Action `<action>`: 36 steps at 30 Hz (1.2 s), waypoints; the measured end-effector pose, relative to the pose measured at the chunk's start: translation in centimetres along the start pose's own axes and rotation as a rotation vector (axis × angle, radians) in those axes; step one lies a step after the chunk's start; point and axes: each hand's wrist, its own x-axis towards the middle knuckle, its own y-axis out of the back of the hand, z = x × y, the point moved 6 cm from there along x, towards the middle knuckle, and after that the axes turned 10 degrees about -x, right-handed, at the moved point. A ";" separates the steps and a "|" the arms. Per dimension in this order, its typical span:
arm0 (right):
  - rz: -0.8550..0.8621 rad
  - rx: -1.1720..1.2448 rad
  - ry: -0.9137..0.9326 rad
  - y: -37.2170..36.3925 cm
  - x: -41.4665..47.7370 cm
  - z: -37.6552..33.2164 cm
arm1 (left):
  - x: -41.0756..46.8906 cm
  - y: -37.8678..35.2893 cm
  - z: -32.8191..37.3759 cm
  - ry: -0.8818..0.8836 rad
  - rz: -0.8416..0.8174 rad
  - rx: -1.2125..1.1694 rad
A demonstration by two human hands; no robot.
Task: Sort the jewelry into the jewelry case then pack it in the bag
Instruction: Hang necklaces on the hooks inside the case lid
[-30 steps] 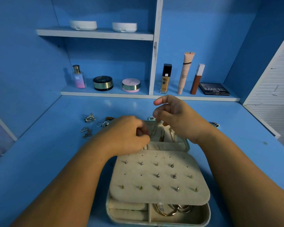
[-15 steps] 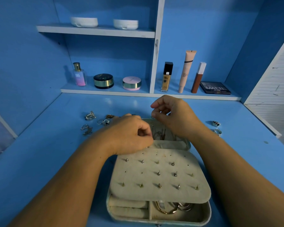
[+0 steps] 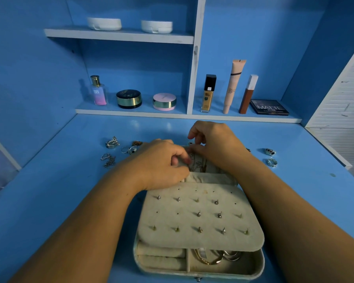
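Observation:
The open jewelry case (image 3: 260,266) lies on the blue desk in front of me. Its beige stud panel (image 3: 200,215) carries several earring studs, and bracelets (image 3: 213,259) lie in the near tray. In the far lid pocket (image 3: 211,177) hangs a thin necklace chain (image 3: 197,165). My left hand (image 3: 159,166) has curled fingers and pinches the chain at the pocket's left side. My right hand (image 3: 215,146) pinches the chain's upper end at the lid's far edge. What lies between the fingertips is mostly hidden.
Loose rings (image 3: 112,142) and small chains (image 3: 109,159) lie on the desk left of the case. Two rings (image 3: 271,157) lie to its right. A low shelf behind holds a perfume bottle (image 3: 98,91), compacts, tubes and a palette (image 3: 269,107).
My right hand has come down from above the case to the lid's far edge. My left hand has shifted slightly forward, so both hands now meet over the lid pocket.

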 end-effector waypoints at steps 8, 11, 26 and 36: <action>-0.086 -0.085 0.015 0.1 -1.0 0.9 | -0.1 0.3 0.0 -0.009 0.049 0.044; -0.146 -0.118 0.033 -0.4 -1.2 0.8 | -0.1 0.3 0.1 -0.023 0.062 0.057; -0.165 -0.079 0.002 -0.2 -1.3 0.6 | -0.1 0.0 0.4 -0.046 0.077 0.187; -0.182 -0.043 -0.015 0.0 -1.4 1.0 | -0.2 0.4 0.6 -0.064 0.058 0.052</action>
